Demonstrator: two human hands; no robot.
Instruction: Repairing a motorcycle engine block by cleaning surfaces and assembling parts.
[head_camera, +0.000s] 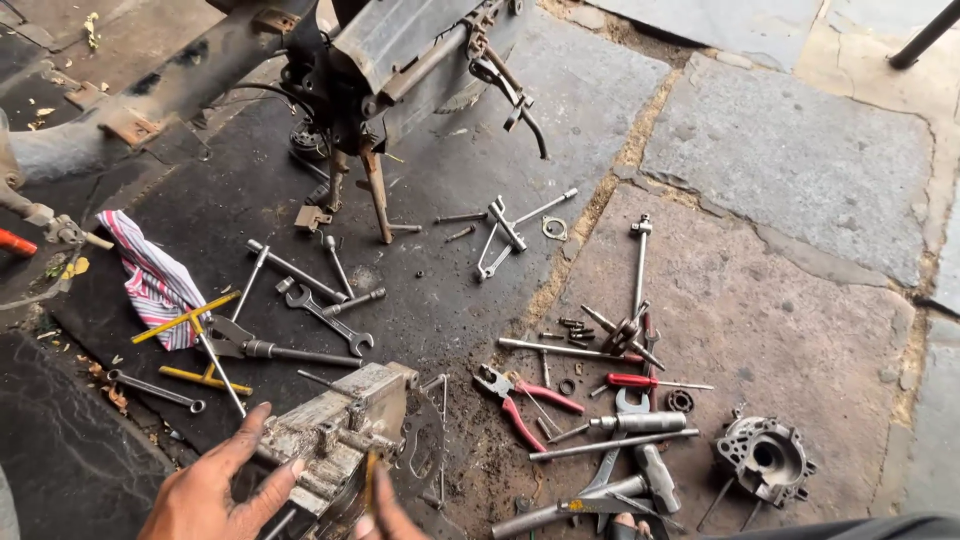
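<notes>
— Where are our hands?
— Our left hand (215, 490) lies on the grimy engine block (345, 440) at the bottom edge, fingers spread. Our right hand (385, 515) touches its near side — mostly cut off, so we cannot tell its grip. Red-handled pliers (520, 395) lie just beside.

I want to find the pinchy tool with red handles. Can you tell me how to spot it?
Start at the grimy metal engine block under the left hand at the bottom of the picture. Look just right of it, on the dirty stone floor, where a heap of loose tools lies. The pliers lie at the heap's left edge, jaws toward the block, with two red handles spread apart, unlike the straight red-handled screwdriver nearby.
</notes>
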